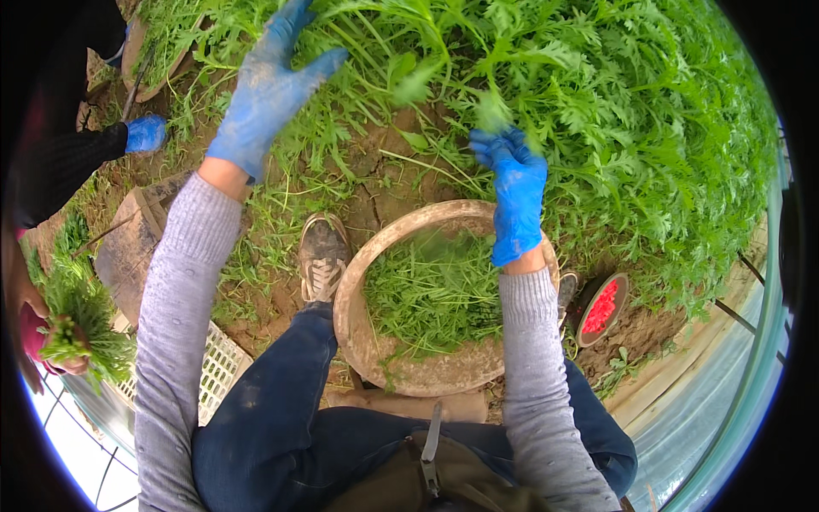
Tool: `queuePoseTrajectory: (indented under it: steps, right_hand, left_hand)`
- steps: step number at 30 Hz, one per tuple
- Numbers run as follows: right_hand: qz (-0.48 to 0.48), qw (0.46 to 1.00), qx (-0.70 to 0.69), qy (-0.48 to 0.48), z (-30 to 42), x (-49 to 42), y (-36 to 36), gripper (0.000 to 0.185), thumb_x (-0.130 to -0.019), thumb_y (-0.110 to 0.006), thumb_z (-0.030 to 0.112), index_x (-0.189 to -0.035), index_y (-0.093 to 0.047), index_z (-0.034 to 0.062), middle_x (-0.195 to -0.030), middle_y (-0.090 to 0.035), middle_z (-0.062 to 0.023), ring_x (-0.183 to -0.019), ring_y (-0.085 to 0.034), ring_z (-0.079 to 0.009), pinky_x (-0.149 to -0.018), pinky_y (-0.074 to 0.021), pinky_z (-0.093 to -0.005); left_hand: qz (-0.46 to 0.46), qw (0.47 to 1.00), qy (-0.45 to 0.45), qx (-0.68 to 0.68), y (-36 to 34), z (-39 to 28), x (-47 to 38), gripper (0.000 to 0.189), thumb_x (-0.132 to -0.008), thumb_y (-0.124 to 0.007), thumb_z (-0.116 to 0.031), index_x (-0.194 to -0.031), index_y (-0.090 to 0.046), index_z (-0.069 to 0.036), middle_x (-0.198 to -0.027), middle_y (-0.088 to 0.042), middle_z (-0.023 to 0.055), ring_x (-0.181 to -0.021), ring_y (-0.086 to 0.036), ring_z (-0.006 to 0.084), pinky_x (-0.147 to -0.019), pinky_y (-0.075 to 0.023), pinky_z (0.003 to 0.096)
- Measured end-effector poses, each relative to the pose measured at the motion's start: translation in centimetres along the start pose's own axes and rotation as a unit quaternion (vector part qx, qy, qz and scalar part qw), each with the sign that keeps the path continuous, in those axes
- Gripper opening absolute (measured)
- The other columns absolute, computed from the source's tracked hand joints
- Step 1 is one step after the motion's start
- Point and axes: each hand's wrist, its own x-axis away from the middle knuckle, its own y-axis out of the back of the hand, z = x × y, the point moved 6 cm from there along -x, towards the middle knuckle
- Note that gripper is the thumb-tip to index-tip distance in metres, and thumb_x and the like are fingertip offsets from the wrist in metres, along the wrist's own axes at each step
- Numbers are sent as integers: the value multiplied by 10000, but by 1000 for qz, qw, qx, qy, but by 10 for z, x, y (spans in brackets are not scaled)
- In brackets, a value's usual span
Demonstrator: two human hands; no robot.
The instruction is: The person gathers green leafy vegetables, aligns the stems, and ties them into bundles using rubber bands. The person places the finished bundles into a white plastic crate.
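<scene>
My left hand [265,89], in a blue dirt-smeared glove, reaches to the top edge over the leafy greens [608,96]. Its thumb stands apart from the fingers, whose tips are partly cut off, and I see nothing held. My right hand [515,185], gloved in blue too, has its fingers curled around a blurred leafy sprig [492,115]. Its wrist crosses the right rim of a round, mud-stained basin [349,307]. Cut greens [435,288] lie inside that basin, between my feet.
A small bowl of red pieces [601,312] tilts beside my right shoe. At left are a white plastic crate [221,371], another person's blue-gloved hand [146,133], and a person's hand gripping a bunch of greens [96,345]. Plastic sheeting [716,384] curves along the right.
</scene>
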Motion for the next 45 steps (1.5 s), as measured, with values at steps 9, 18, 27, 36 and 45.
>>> queuePoseTrajectory:
  steps: [9, 18, 27, 36, 45]
  right_hand:
    - [136, 808, 550, 161, 5, 9, -102, 540, -877, -589, 236, -1366, -458, 47, -925, -698, -178, -824, -678, -313, -757, -524, -424]
    - [-39, 999, 22, 19, -2, 3, 1, 511, -931, -517, 47, -1421, -370, 36, -1130, -655, -158, -889, -667, -197, -758, -530, -282]
    - [235, 949, 209, 23, 7, 16, -99, 252, -835, -655, 228, -878, -693, -18, -729, -685, -109, -678, -642, -219, -654, -496, -342]
    - [24, 955, 274, 107, -28, -74, -61, 194, -812, -586, 26, -973, -686, -18, -828, -701, -166, -632, -658, -278, -621, -528, -366]
    - [23, 945, 299, 132, -81, -99, -105, 156, -820, -656, 69, -950, -667, -16, -811, -689, -158, -701, -664, -243, -639, -514, -358]
  left_hand:
    - [-6, 997, -71, 33, 6, -4, 0, 528, -863, -648, 0, -1367, -503, -58, -1348, -563, 53, -1191, -546, 133, -1015, -425, 282]
    - [-64, 980, -167, -91, 14, -2, -2, 431, -841, -671, 0, -1262, -590, -47, -1283, -609, 51, -1169, -557, 136, -1039, -390, 285]
    - [-67, 965, -141, -213, 8, -9, 8, 565, -724, -713, -50, -1271, -584, -110, -1298, -568, 73, -1173, -539, 271, -1022, -437, 352]
    - [-74, 976, -102, -178, 7, -7, 14, 494, -770, -649, 47, -1248, -611, -72, -1352, -535, 51, -1238, -494, 212, -1075, -374, 333]
    - [-77, 972, -130, -183, 3, -14, 19, 542, -716, -658, 71, -1242, -600, -48, -1270, -561, 83, -1183, -522, 245, -1012, -425, 341]
